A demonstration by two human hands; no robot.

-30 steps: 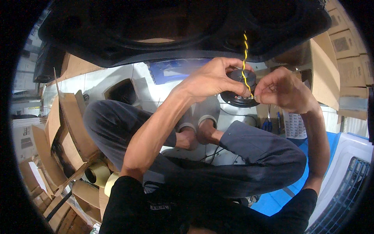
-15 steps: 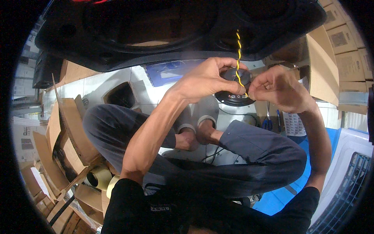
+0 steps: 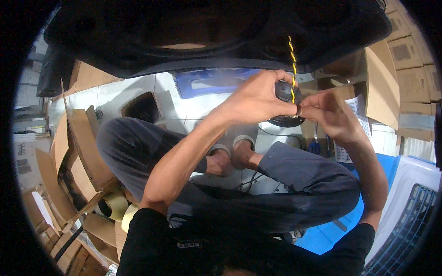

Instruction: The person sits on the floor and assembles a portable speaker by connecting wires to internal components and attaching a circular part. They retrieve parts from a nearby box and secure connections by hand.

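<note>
My left hand (image 3: 260, 100) grips a small round black speaker (image 3: 284, 121), its back turned up, with thumb and fingers around its side. A twisted yellow-and-black wire (image 3: 293, 69) comes down from a large black speaker cabinet (image 3: 152, 62) to the speaker's edge. There my right hand (image 3: 332, 115) pinches with thumb and forefinger, close to my left thumb. The wire's end is hidden between the fingertips, so I cannot see whether it is joined to the speaker.
Under my hands lie scissors with blue handles (image 3: 315, 146) and a printed sheet (image 3: 341, 154). A blue plastic piece (image 3: 202, 83) lies beneath the cabinet's edge. Opened cardboard boxes (image 3: 87, 152) stand at left, with tape rolls (image 3: 116, 205). Stacked cartons (image 3: 405, 50) are at right.
Both hands and the speaker have shifted slightly right, and the wire's lower end has moved with them. My right fingertips now close in tighter beside my left thumb.
</note>
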